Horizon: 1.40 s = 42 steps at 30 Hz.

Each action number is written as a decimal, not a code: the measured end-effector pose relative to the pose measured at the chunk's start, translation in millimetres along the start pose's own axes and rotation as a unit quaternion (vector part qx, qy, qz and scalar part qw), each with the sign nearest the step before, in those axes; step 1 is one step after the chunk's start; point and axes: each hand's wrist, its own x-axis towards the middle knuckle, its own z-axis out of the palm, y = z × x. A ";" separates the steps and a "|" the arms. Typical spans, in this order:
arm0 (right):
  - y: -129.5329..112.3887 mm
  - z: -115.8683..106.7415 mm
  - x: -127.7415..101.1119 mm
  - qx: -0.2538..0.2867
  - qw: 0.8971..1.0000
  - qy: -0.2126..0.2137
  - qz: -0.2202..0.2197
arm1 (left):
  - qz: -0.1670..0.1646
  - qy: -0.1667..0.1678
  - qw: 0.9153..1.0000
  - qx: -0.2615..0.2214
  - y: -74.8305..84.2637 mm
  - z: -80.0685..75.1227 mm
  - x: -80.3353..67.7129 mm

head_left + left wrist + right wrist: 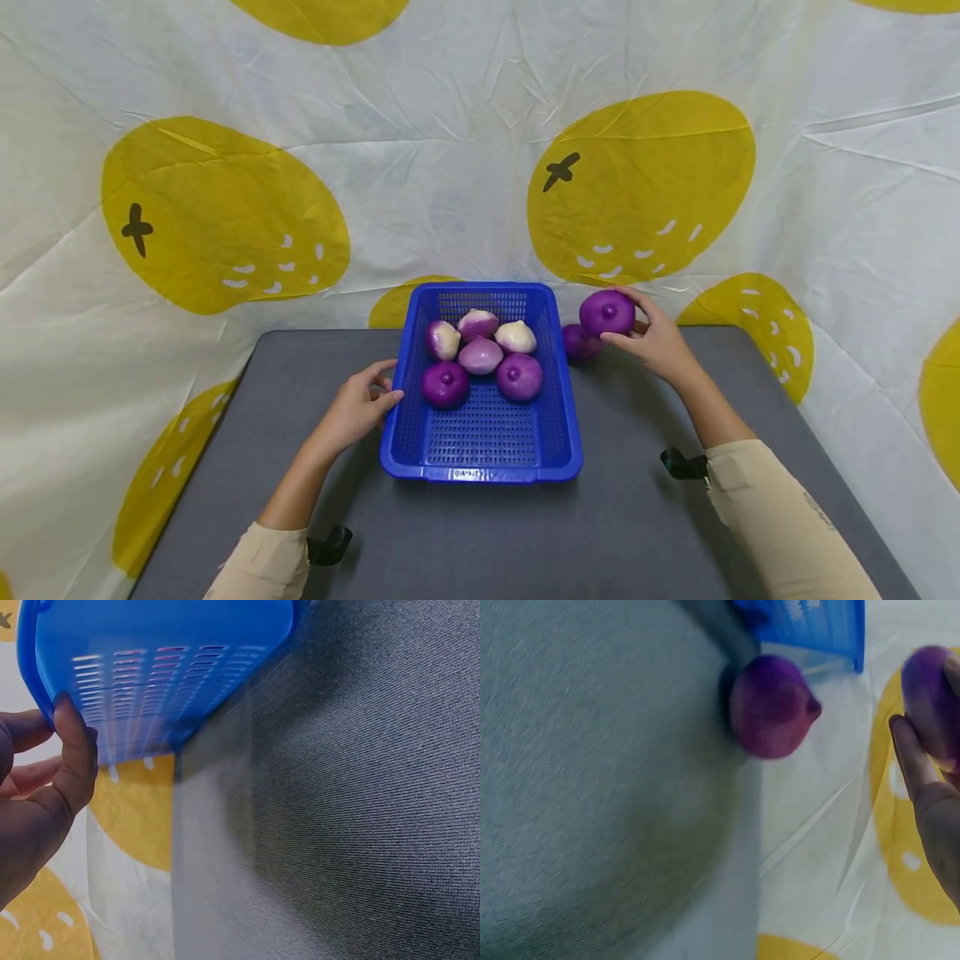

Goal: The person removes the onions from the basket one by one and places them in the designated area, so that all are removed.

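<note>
A blue plastic basket (480,475) sits on the table with several purple and purple-white onions (481,356) in its far half. At its left side my left hand (358,406) pinches the rim, thumb and fingertips on the edge, as the left wrist view also shows with the basket wall (165,652). My right hand (654,340) grips a purple onion (606,312) between thumb and fingers, raised just right of the basket's far corner. Below and behind it, another purple onion (772,707) lies on the table beside the basket, partly hidden in the head view.
The grey table (637,517) extends around the basket on both sides and in front. A white cloth (442,208) with yellow fruit prints hangs directly behind the table's far edge. Black straps hang at both wrists.
</note>
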 end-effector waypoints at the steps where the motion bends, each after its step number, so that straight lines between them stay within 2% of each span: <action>1: 2.6 -1.7 -1.4 0.001 1.000 0.012 0.004 | 0.001 0.000 1.000 0.000 0.0 0.1 0.0; 6: 17.8 -8.2 -6.3 -0.004 0.998 0.060 0.026 | -0.002 0.000 1.000 0.003 0.1 0.2 -0.5; 12: 47.8 -14.2 -3.5 -0.036 0.994 0.090 0.056 | 0.001 -0.001 1.000 0.006 0.6 0.6 -1.4; 16: 64.6 -13.3 -0.2 -0.037 0.992 0.105 0.067 | -0.002 0.002 1.000 0.008 1.2 -0.1 -1.8; 22: 80.6 -8.4 1.8 -0.040 0.988 0.107 0.106 | -0.006 0.002 1.000 0.005 1.5 0.5 -1.5; 27: 89.6 -2.0 4.8 -0.060 0.984 0.105 0.130 | -0.001 0.001 1.000 0.003 1.1 0.3 -0.7; 34: 96.7 6.2 7.9 -0.082 0.977 0.141 0.138 | 0.001 -0.001 1.000 -0.011 0.4 0.5 -1.1; 42: 96.7 14.4 9.1 -0.093 0.977 0.126 0.144 | 0.004 0.000 1.000 -0.002 0.3 0.2 -0.6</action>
